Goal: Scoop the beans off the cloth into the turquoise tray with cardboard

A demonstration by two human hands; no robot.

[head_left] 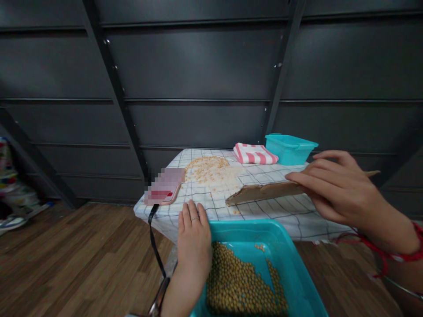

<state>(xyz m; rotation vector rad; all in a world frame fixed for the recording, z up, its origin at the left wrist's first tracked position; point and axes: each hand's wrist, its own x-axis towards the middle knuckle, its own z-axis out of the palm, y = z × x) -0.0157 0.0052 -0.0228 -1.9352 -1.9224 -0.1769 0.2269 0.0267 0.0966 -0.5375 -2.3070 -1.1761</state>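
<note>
Beyond the turquoise rectangular plastic tray (291, 251) spreads a white grid-patterned cloth (264, 174). There your right hand (337, 189) grips a ragged brown cardboard strip (264, 193); your left hand (194, 237), fingers straight, covers the tray's far-left corner; inside lie round tan beans (234, 281).

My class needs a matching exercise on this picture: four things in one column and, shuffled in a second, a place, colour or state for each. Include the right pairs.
Column one
1. Folded towel
2. Cardboard strip
3. Phone
4. Large tray

Column two
A. Held in the right hand
B. Contains many round beans
C. Pink and white striped
D. At the left side of the checked cloth

Right pairs: 1-C; 2-A; 3-D; 4-B
</note>
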